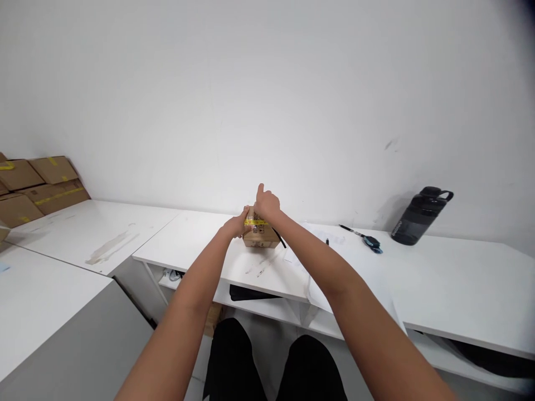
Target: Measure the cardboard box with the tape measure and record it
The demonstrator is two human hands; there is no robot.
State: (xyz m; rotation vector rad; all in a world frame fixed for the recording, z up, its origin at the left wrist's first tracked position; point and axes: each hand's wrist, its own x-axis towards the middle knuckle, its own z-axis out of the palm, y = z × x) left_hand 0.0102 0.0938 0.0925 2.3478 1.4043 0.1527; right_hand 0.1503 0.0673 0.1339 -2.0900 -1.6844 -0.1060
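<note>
A small brown cardboard box (262, 240) with yellow tape and dark printed marks stands on the white desk in front of me. My left hand (239, 224) grips its left side, thumb towards the top. Over the box's upper edge is my right hand (267, 204), its fingers curled and one digit pointing up. Whatever those curled fingers may hold is hidden. A thin black strip (281, 238) shows beside the box's right side, partly behind my right forearm; its kind is unclear.
White paper sheets (301, 252) lie right of the box, partly under my forearm. Farther right are a black-and-teal corded item (371, 243) and a tilted dark water bottle (420, 216) against the wall. Taped cartons (54, 195) are stacked far left. Below is a shelf (267, 307).
</note>
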